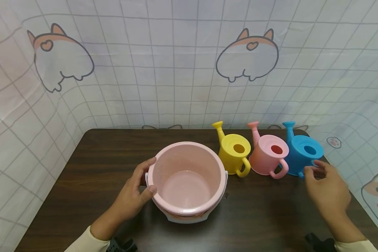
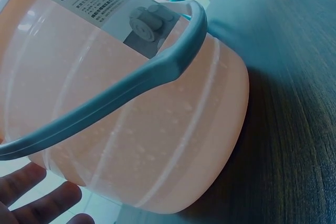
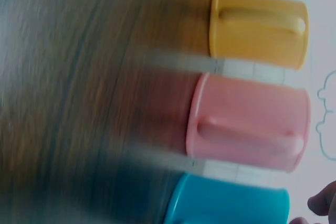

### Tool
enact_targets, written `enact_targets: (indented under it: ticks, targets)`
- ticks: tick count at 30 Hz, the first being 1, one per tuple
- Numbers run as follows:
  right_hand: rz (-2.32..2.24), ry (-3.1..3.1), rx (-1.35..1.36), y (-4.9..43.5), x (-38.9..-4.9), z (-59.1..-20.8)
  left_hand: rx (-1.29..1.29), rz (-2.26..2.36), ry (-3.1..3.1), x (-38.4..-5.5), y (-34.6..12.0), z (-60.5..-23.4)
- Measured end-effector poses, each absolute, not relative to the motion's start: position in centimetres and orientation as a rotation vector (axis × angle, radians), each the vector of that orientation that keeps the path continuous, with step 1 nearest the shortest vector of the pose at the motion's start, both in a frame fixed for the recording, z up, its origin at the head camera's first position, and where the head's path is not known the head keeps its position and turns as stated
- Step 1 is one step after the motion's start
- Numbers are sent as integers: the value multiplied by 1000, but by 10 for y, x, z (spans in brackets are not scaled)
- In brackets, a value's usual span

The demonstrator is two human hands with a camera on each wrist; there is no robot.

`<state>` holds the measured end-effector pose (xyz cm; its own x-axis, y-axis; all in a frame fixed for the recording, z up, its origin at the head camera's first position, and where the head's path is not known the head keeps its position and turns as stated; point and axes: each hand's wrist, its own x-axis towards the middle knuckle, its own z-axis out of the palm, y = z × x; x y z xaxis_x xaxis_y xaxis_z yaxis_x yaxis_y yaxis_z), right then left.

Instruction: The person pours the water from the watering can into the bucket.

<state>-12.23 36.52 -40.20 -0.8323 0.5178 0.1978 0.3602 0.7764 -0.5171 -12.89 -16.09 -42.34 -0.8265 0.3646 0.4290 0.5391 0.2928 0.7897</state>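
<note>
On bucket (image 2: 157,135), readable label (image 2: 113,11), left-wrist view only

A curtained-off nook, homely in look; whether home or studio, I cannot tell. Grid-patterned cloth (image 1: 182,92) with cartoon dogs (image 1: 247,57) hangs behind and beside a dark wood-grain desk (image 1: 94,168).

There are three watering cans (image 1: 265,161), one bucket (image 1: 189,211).
</note>
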Motion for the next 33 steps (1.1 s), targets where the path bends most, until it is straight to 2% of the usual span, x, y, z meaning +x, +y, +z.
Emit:
enact_targets:
  ticks: [6,15,33]
  targets:
    - [744,-2584,-749,381,-126,-403,-835,-1555,-2408,-129,-162,-423]
    - [860,-2688,-699,399,-130,-419,-834,-1546,-2408,-129,-162,-424]
    - [831,-2743,-647,402,-136,-436,-841,-1556,-2404,-129,-162,-424]
